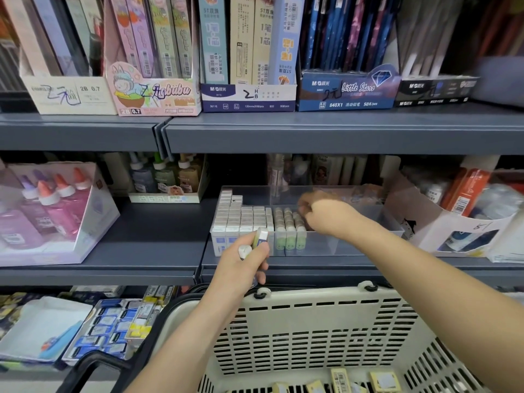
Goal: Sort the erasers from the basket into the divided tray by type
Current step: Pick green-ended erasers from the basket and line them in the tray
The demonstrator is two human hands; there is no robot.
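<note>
A clear divided tray stands on the middle shelf. Its left part holds rows of white-and-blue erasers; beside them stand green erasers. My left hand hovers in front of the tray and grips a few erasers, one white and blue. My right hand reaches into the tray over the green rows with curled fingers; whether it holds anything is hidden. The beige basket sits below, with several yellow-wrapped erasers at its bottom.
A pink box of glue bottles stands left on the same shelf, and a white carton stands right of the tray. Pencil-lead boxes line the shelf above. More eraser packs lie on the lower shelf, left of the basket.
</note>
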